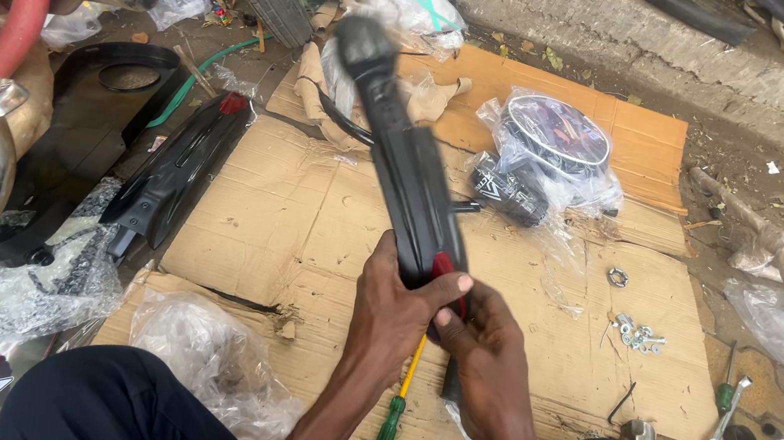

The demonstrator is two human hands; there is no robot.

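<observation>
- The left hand (pixel 393 303) has its fingers curled tight around the lower end of a long black plastic guard (pixel 407 167), thumb laid across a small red reflector (pixel 444 262) on it.
- The right hand (pixel 486 351) grips the same end from below, fingers closed round it, touching the left thumb.
- The guard slants up and away from the hands, over flattened cardboard (pixel 313 210) on the ground; its far end is blurred.
- A screwdriver (pixel 396 407) with a green handle and yellow shaft lies on the cardboard under the hands.
- A second black guard (pixel 179 167) lies to the left.
- Loose nuts (pixel 637 333) lie to the right, well apart from the hands.
</observation>
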